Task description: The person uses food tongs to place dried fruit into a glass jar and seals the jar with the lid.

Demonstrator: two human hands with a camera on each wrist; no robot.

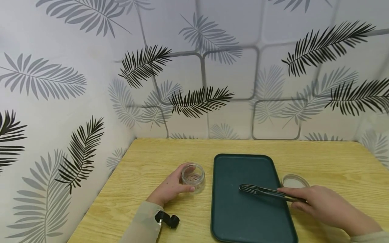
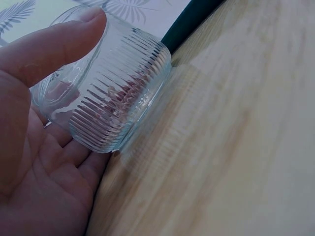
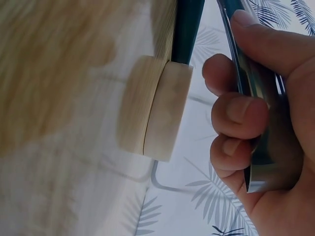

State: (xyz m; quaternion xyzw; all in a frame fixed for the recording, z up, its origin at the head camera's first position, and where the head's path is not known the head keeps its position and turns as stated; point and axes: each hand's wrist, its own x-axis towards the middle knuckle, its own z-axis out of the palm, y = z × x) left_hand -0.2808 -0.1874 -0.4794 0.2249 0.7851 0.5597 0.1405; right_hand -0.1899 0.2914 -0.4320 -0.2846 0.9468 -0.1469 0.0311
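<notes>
A clear ribbed glass jar (image 1: pixel 194 179) without a lid stands on the table left of the dark green tray (image 1: pixel 243 216). My left hand (image 1: pixel 171 187) grips it, thumb on the near side and fingers round the far side. In the left wrist view, small brownish-pink pieces, too blurred to name, lie at the bottom of the jar (image 2: pixel 118 93). My right hand (image 1: pixel 325 207) holds metal tongs (image 1: pixel 267 191), their slotted tips over the middle of the tray. In the right wrist view the fingers (image 3: pixel 238 115) curl round the tongs' handle (image 3: pixel 275 162).
A round pale lid (image 1: pixel 294 181) lies on the table just right of the tray, behind my right hand. The wooden table (image 1: pixel 170 152) meets a leaf-patterned wall (image 1: pixel 188 125) at the back and another at the left. A black strap mount (image 1: pixel 167 218) sits on my left sleeve.
</notes>
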